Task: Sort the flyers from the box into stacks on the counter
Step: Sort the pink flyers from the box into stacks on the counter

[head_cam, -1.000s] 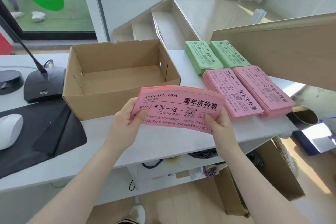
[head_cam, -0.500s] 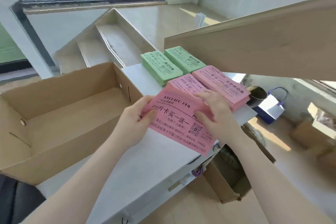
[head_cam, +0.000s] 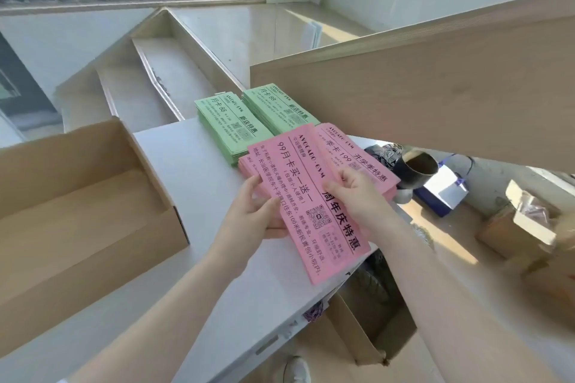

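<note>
The cardboard box (head_cam: 77, 211), off to the left of the fingers, is showing a bare floor in the part that is visible, so the last of the flyers seem to be out. The white table (head_cam: 193, 171) is carrying two green stacks (head_cam: 230, 127) beyond the fingers and a pink stack headed 季卡199 (head_cam: 357, 155) just past the right hand. A second ago the pink bundle (head_cam: 314, 205) was being held crosswise in front of the box; now it is being turned lengthwise and brought over the matching pink pile (head_cam: 245, 165), its near end overhanging the table edge. The left hand (head_cam: 252, 214) is gripping the bundle's left edge and the right hand (head_cam: 354, 193) is pinching its right edge, both clenched on it, so the sorting is nearing its end
</note>
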A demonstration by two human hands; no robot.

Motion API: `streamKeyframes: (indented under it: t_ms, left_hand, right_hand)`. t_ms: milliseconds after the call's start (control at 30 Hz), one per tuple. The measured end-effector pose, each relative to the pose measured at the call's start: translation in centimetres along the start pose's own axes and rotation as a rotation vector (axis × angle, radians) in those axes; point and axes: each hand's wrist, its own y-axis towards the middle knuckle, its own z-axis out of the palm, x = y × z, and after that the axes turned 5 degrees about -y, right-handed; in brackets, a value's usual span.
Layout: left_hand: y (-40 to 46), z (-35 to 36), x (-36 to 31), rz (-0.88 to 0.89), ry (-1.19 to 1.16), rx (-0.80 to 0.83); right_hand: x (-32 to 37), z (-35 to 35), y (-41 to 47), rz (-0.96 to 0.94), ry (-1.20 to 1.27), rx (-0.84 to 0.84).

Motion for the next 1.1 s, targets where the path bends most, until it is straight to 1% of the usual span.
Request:
streamKeyframes:
  t_ms: [100,267,433,600,667,700,800,833,900,967,1000,1100]
  left_hand:
    - [1.8,1.2,0.4,0.003,0.077,-0.083]
    - [4.4,0.7,1.3,-0.018,0.332,-0.258]
    - [5.6,0.6,2.9,-0.013,0.543,-0.385]
    - [6.1,1.4,3.7,-0.016,0.632,-0.491]
    - [6.5,1.5,4.3,-0.016,0.561,-0.52]
    - [6.8,1.6,4.5,-0.023,0.477,-0.518]
    - [7.8,2.3,4.8,-0.064,0.064,-0.458]
    - [8.1,2.5,5.1,-0.076,-0.034,-0.439]
    - [8.6,2.7,5.7,-0.088,-0.089,-0.435]
    - [8.8,2.8,6.0,-0.082,-0.119,-0.441]
    - [8.9,2.8,6.2,-0.078,-0.139,-0.441]
    - [8.9,2.8,6.2,-0.074,-0.164,-0.428]
  right_hand:
    - [-0.1,-0.1,3.5,-0.013,-0.16,0.036]
    - [0.5,0.4,6.8,-0.154,-0.514,0.086]
    - [-0.1,1.0,8.4,-0.267,-0.677,0.033]
    - [-0.8,1.0,8.9,-0.349,-0.752,0.033]
    - [-0.6,0.8,9.0,-0.336,-0.742,0.074]
    - [-0.4,0.7,8.9,-0.317,-0.703,0.103]
    - [0.3,0.7,9.1,-0.172,-0.483,0.202]
    - [0.5,0.7,9.2,-0.109,-0.387,0.23]
    - [0.8,0.6,9.3,0.009,-0.21,0.258]
    - [0.9,0.4,9.5,0.079,-0.074,0.273]
    - [1.0,0.3,9.5,0.094,-0.051,0.284]
    - [1.2,0.3,9.1,0.087,-0.107,0.299]
